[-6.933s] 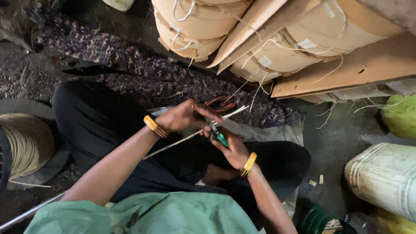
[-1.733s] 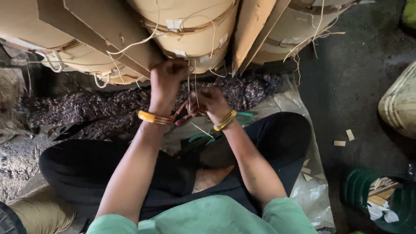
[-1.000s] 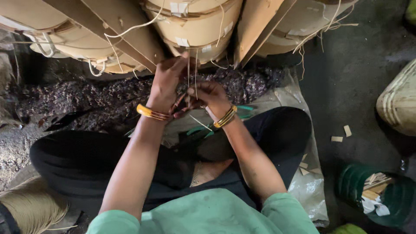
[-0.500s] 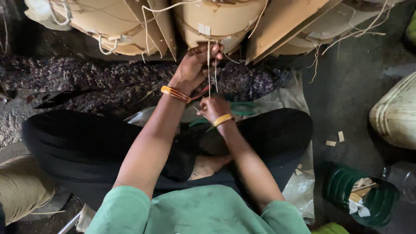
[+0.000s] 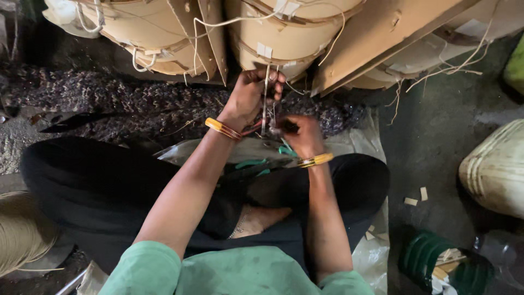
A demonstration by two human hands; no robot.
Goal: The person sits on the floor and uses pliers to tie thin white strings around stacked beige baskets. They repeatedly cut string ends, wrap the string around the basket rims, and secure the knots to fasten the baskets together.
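Observation:
I sit cross-legged on the floor. My left hand (image 5: 250, 94) is raised and pinches thin pale cane strips (image 5: 266, 82) that run upward toward a stack of large tan bundles (image 5: 284, 38). My right hand (image 5: 301, 135) is lower, closed on the bottom ends of the same strips. Both wrists wear orange-yellow bangles. Green-handled scissors (image 5: 256, 163) lie on a plastic sheet (image 5: 349, 142) over my lap, just below my right hand.
Flat cardboard pieces (image 5: 382, 38) lean on the bundles. A dark knitted cloth (image 5: 120, 104) lies in front of my legs. A pale woven basket (image 5: 494, 169) sits right, a green ribbed container (image 5: 436, 262) at lower right, a coil of fibre (image 5: 19, 235) at left.
My hands rose from my lap, where they worked a single strip beside the scissors, up to the bundles. In the last half second my left hand went higher and the right dropped lower.

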